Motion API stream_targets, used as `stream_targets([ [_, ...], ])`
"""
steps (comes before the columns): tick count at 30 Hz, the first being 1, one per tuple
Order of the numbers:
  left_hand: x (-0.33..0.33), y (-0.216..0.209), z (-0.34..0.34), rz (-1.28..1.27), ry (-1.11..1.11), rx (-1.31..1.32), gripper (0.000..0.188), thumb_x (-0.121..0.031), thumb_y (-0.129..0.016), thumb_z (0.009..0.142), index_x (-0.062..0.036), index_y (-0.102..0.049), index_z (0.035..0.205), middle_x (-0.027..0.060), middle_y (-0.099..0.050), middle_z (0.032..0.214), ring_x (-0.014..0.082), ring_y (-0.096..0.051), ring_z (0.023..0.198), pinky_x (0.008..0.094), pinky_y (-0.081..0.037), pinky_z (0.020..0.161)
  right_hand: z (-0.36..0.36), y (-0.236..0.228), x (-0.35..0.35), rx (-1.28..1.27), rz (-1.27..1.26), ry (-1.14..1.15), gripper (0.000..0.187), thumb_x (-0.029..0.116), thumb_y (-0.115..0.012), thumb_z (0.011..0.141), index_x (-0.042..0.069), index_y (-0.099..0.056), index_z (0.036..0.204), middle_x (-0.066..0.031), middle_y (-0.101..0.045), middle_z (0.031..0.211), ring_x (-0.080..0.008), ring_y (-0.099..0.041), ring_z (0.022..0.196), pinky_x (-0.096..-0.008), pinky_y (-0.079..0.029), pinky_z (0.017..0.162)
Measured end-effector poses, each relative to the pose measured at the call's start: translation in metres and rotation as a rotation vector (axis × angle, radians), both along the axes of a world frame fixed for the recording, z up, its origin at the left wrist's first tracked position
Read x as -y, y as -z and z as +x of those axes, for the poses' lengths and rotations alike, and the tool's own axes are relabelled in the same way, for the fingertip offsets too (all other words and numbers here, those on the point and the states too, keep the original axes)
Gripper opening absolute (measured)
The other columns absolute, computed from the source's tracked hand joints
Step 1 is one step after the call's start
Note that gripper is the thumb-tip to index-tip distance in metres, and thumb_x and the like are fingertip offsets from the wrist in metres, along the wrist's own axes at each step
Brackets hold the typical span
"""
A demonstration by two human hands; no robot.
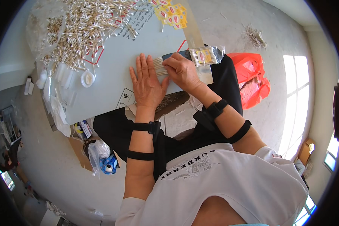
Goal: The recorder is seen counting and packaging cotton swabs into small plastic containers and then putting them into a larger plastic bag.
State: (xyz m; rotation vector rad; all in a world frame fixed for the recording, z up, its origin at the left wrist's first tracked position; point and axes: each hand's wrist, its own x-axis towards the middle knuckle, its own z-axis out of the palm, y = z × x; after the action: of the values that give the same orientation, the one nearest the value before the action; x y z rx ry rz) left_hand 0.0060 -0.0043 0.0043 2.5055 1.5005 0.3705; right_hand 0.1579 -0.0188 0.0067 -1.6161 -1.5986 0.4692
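Note:
My left hand (147, 81) lies flat on the pale board (105, 90), fingers stretched out. Beside its index finger is a small row of cotton swabs (159, 67). My right hand (182, 71) is closed over the right end of this row, thumb and fingertips pinched together at the swabs; its palm side is hidden. A dark flat strip (184, 54) shows just beyond the right knuckles. Next to it, near the board's right edge, lies a clear pack of cotton swabs (205, 56) with a yellow label.
A big heap of loose cotton swabs (90, 28) covers the far left, partly on clear plastic. Yellow printed labels (173, 16) lie at the far edge. A small round tub (88, 79) stands left. A red plastic bag (250, 79) is on the floor at right.

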Motion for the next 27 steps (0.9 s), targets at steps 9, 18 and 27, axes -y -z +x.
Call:
stream_targets([
  [9,-0.0003,0.0011,-0.0011,-0.005,0.005,-0.005,0.089,-0.046,-0.065,0.086,0.0007,-0.025,0.151,0.0222,-0.025,0.157,0.0348,-0.021,0.148,0.0565,-0.014,0.118,0.0006,0.0,-0.0026,-0.035,-0.035,0.012,0.007,0.011,-0.065,0.083,0.008,-0.07,0.088,-0.0094,-0.062,0.085,-0.0327,-0.064,0.077,-0.0419,-0.053,0.068],
  [18,0.0,-0.0001,0.0004,-0.018,-0.007,-0.019,0.09,-0.047,-0.066,0.085,0.0022,-0.028,0.15,0.0208,-0.025,0.158,0.0329,-0.019,0.149,0.0546,-0.012,0.119,0.0006,-0.0012,-0.0069,0.01,-0.054,-0.002,0.012,0.012,-0.066,0.083,0.008,-0.071,0.093,-0.0097,-0.062,0.085,-0.0323,-0.065,0.079,-0.0414,-0.053,0.069],
  [27,0.0001,-0.0005,-0.0001,-0.009,-0.005,-0.024,0.09,-0.046,-0.066,0.085,0.0021,-0.028,0.15,0.0205,-0.025,0.157,0.0325,-0.02,0.148,0.0547,-0.013,0.119,-0.0019,-0.0005,-0.007,0.044,-0.047,0.014,0.012,0.013,-0.066,0.083,0.009,-0.071,0.093,-0.0094,-0.062,0.085,-0.0317,-0.065,0.079,-0.0409,-0.053,0.069],
])
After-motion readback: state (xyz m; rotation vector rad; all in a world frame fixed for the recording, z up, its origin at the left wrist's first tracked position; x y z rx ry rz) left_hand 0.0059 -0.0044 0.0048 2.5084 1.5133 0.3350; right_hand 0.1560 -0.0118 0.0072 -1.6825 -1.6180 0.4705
